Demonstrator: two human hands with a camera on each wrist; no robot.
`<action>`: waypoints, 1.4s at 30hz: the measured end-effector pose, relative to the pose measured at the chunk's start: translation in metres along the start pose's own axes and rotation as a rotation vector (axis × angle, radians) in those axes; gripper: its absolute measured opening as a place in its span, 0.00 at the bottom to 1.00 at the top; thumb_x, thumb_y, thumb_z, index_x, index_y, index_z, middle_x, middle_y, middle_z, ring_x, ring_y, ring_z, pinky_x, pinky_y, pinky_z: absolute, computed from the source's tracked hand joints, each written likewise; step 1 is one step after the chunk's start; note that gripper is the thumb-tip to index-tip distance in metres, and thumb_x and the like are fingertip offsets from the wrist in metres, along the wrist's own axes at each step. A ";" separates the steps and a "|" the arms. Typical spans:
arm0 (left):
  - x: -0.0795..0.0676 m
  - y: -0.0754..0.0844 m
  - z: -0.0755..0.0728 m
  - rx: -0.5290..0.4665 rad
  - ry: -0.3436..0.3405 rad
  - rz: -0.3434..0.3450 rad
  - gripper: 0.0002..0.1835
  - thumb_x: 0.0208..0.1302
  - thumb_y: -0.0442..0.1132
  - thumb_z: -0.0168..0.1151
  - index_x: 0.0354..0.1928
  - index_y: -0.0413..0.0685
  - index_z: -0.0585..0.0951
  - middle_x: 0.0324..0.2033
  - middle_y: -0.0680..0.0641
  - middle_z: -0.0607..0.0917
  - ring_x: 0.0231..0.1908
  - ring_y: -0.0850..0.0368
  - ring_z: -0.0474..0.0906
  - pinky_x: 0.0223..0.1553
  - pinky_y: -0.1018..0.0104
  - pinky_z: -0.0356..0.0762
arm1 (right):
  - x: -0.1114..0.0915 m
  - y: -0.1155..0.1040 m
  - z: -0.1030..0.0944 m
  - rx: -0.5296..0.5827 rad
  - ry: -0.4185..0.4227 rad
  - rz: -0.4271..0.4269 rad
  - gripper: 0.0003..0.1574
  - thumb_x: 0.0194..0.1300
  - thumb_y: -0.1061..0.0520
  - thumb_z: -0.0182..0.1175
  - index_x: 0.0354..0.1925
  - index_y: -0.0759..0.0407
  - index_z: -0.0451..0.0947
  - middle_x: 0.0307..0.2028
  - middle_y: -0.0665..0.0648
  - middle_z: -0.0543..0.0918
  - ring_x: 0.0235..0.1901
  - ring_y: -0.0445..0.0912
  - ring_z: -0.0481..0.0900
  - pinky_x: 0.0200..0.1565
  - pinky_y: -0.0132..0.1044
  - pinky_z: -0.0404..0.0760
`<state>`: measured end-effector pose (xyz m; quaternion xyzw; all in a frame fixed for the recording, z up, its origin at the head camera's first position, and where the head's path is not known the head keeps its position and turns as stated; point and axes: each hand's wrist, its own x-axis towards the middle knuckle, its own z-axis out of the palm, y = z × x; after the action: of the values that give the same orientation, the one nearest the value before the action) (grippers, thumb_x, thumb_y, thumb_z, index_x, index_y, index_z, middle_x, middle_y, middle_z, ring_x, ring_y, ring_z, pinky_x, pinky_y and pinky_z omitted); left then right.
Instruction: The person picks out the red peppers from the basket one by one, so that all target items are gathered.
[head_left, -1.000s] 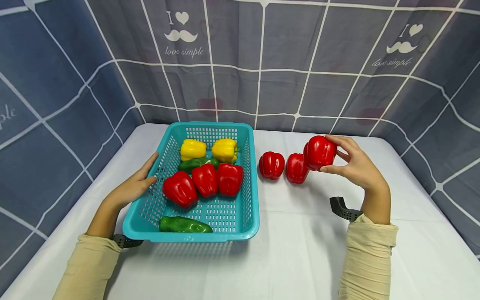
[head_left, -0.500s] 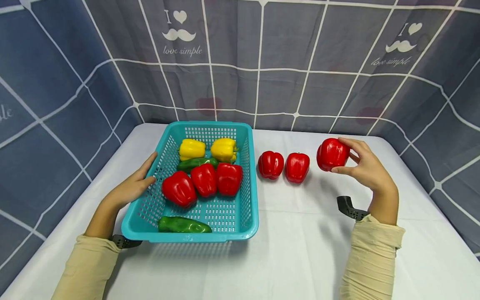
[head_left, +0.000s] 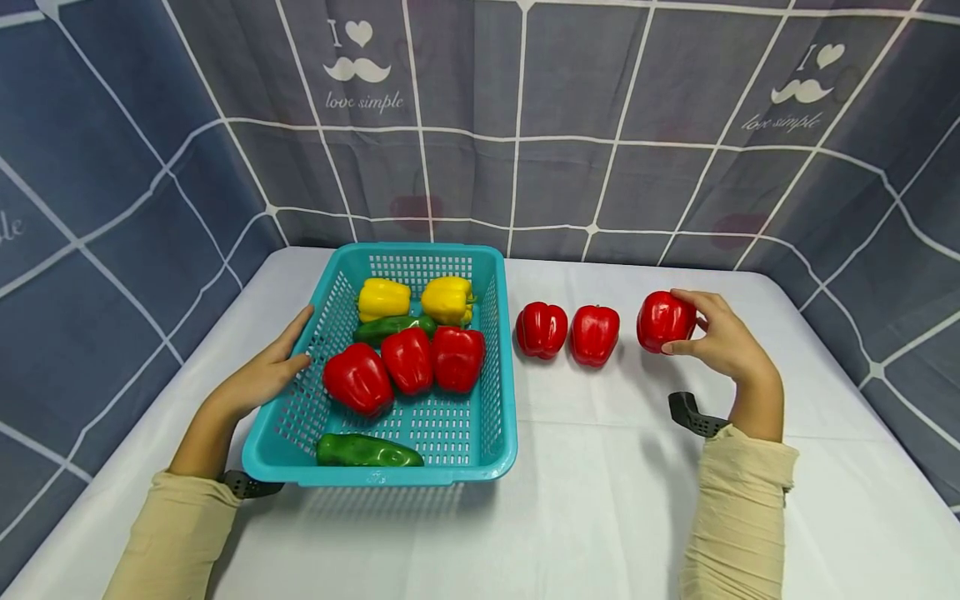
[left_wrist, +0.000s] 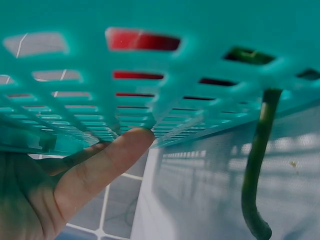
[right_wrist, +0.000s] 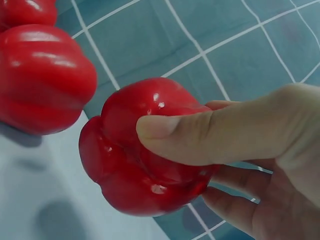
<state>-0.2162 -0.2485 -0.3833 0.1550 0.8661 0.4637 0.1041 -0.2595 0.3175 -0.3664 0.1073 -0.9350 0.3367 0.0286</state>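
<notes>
My right hand point(head_left: 720, 337) pinches a red bell pepper point(head_left: 663, 321) between thumb and fingers, to the right of two other red bell peppers, the nearer one point(head_left: 595, 335) and the farther one point(head_left: 542, 330). In the right wrist view the thumb lies across the lobed pepper point(right_wrist: 145, 170). On the far side of the workspace, my left hand point(head_left: 258, 375) lies along the left wall of a turquoise basket point(head_left: 480, 472). Its fingers are straight against the wall; the left wrist view has the straight thumb point(left_wrist: 107, 167) touching the slotted plastic from outside.
Inside the basket are two yellow bell peppers point(head_left: 447, 300), several red ones point(head_left: 358, 379), a dark green vegetable point(head_left: 393, 328) and a long green pepper point(head_left: 367, 450). A green stem point(left_wrist: 257, 165) pokes through a slot. A grey checked cloth point(head_left: 465, 175) borders the white table point(head_left: 585, 517).
My right hand has carried its red bell pepper right, away from the other two, and then lowered it towards the table. The left hand and basket have stayed in place.
</notes>
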 end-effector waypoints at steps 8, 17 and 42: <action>0.000 0.000 0.000 0.005 0.000 0.002 0.38 0.64 0.30 0.36 0.70 0.47 0.30 0.69 0.35 0.34 0.64 0.28 0.42 0.46 0.38 0.69 | 0.002 0.002 0.003 -0.046 -0.032 0.024 0.49 0.47 0.64 0.66 0.65 0.68 0.56 0.60 0.74 0.57 0.59 0.67 0.57 0.57 0.62 0.61; 0.001 -0.001 0.000 -0.004 0.000 0.007 0.38 0.64 0.30 0.36 0.70 0.48 0.30 0.70 0.35 0.34 0.64 0.27 0.42 0.45 0.39 0.71 | 0.005 0.006 0.008 -0.062 -0.059 0.031 0.47 0.48 0.64 0.65 0.65 0.69 0.56 0.60 0.74 0.57 0.59 0.67 0.57 0.56 0.62 0.62; 0.001 -0.002 0.000 -0.015 -0.002 0.007 0.39 0.64 0.30 0.36 0.70 0.48 0.30 0.70 0.35 0.34 0.64 0.27 0.44 0.43 0.40 0.72 | 0.012 0.013 0.016 -0.077 -0.142 0.123 0.51 0.48 0.58 0.67 0.67 0.64 0.54 0.61 0.73 0.56 0.58 0.69 0.58 0.52 0.62 0.67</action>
<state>-0.2173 -0.2495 -0.3845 0.1578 0.8619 0.4705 0.1044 -0.2734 0.3150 -0.3860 0.0722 -0.9518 0.2931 -0.0543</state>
